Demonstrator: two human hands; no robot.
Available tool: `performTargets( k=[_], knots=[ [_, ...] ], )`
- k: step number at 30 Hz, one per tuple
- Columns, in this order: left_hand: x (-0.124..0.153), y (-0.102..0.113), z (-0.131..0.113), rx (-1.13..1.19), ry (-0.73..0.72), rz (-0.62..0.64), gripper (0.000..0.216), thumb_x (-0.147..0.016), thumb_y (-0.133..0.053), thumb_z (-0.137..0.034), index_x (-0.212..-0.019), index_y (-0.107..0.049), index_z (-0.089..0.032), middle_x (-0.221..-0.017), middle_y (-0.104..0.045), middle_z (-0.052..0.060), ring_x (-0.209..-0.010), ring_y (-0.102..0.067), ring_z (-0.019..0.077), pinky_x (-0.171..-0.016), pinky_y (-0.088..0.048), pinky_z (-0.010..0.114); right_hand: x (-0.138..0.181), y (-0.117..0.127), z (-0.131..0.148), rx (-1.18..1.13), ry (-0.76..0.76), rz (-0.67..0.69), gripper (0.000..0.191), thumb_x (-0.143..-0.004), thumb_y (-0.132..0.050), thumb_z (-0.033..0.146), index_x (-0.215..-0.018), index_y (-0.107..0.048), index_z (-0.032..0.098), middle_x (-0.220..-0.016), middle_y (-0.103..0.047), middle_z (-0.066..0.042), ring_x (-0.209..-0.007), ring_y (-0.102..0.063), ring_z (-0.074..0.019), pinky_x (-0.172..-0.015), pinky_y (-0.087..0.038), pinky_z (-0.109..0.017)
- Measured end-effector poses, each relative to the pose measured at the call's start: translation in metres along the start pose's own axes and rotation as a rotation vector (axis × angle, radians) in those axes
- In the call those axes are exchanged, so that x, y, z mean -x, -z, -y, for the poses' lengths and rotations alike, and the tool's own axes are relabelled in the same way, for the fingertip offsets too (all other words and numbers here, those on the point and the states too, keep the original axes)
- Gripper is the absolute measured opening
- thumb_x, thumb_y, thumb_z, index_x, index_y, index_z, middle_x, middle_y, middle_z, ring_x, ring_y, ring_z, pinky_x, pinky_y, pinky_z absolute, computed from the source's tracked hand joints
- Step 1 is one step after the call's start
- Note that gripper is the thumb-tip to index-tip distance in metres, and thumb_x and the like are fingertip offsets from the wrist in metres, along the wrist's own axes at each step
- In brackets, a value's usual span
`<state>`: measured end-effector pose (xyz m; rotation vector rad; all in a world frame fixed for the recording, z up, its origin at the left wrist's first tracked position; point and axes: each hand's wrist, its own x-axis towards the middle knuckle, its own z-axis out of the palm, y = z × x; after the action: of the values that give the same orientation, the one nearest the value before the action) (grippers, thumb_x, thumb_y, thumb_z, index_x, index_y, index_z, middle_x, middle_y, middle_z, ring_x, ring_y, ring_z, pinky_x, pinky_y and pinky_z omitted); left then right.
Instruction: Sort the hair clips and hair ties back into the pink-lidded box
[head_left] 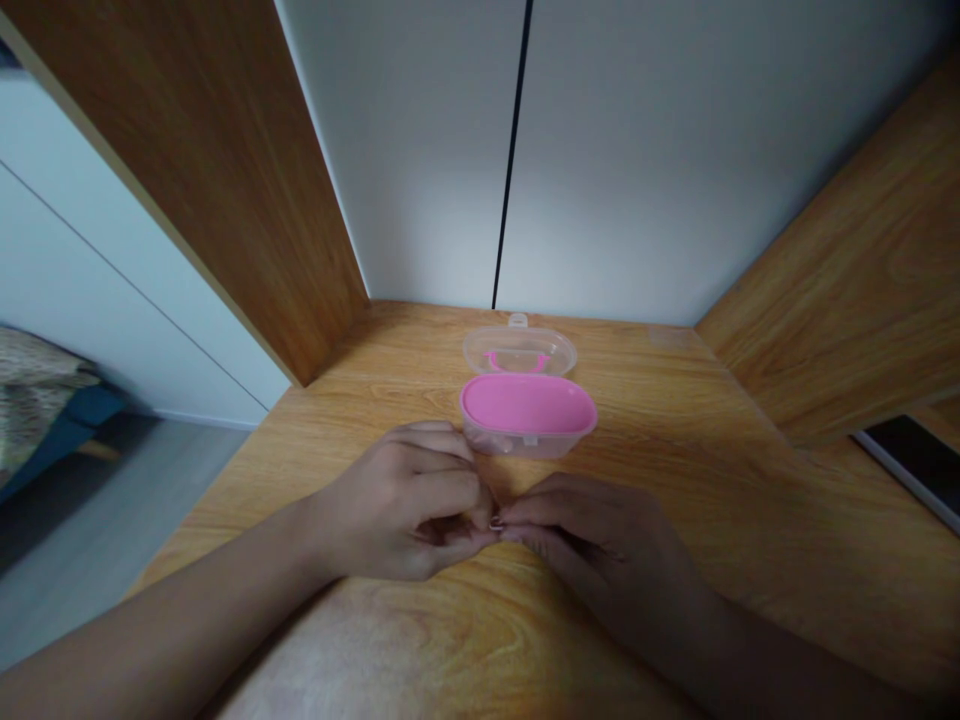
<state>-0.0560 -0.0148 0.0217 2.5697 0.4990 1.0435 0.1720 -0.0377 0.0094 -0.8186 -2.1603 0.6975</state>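
Between my two hands is a small shiny metal loop (496,523), mostly covered by fingertips, so its exact kind is unclear. My left hand (420,500) pinches it from the left with thumb and index finger. From the right, my right hand (600,530) pinches it too, and the fingertips of both hands nearly meet. Just beyond them stands an oval clear plastic box (510,443) with a pink inner tray (529,403) on top. Its clear lid (480,348), with a pink handle, lies swung back behind it.
A wooden tabletop (420,650) lies beneath my hands. White cabinet doors (615,180) rise at the back, between wooden panels (225,200) on either side. A dark phone-like device (911,465) lies at the right edge. Fabric (37,390) shows at far left.
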Motion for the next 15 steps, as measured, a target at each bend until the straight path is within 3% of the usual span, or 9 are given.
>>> performTargets(
  k=[4,11,15],
  knots=[
    [-0.0016,0.0006,0.0000,0.021,-0.019,-0.033,0.011,-0.086,-0.074,-0.014,-0.080,-0.065,-0.018,-0.070,-0.074,0.002,-0.069,-0.069,0.0149,-0.070,-0.054,0.028,0.0002,0.0004,-0.0007,0.030,0.059,-0.016,0.016,-0.099,-0.060,0.022,-0.100,-0.075,0.024,-0.090,-0.079,0.000,-0.078,-0.075,-0.0104,-0.072,-0.060,-0.020],
    [-0.0021,0.0021,0.0041,0.009,-0.065,-0.038,0.010,-0.086,-0.074,-0.013,-0.094,-0.073,-0.018,-0.080,-0.080,0.003,-0.075,-0.073,0.0164,-0.076,-0.057,0.030,0.0009,-0.0015,0.0011,0.041,0.027,-0.051,0.022,-0.095,-0.059,0.015,-0.106,-0.074,0.025,-0.095,-0.078,-0.002,-0.081,-0.074,-0.0134,-0.073,-0.061,-0.026],
    [-0.0020,-0.0003,0.0021,0.127,0.029,-0.097,0.008,-0.086,-0.076,-0.014,-0.092,-0.076,-0.018,-0.077,-0.080,0.004,-0.070,-0.072,0.0157,-0.075,-0.059,0.030,-0.0003,-0.0016,0.0030,-0.010,0.031,-0.066,0.018,-0.092,-0.065,0.018,-0.106,-0.073,0.026,-0.091,-0.075,-0.002,-0.074,-0.072,-0.0136,-0.066,-0.060,-0.025]
  ],
)
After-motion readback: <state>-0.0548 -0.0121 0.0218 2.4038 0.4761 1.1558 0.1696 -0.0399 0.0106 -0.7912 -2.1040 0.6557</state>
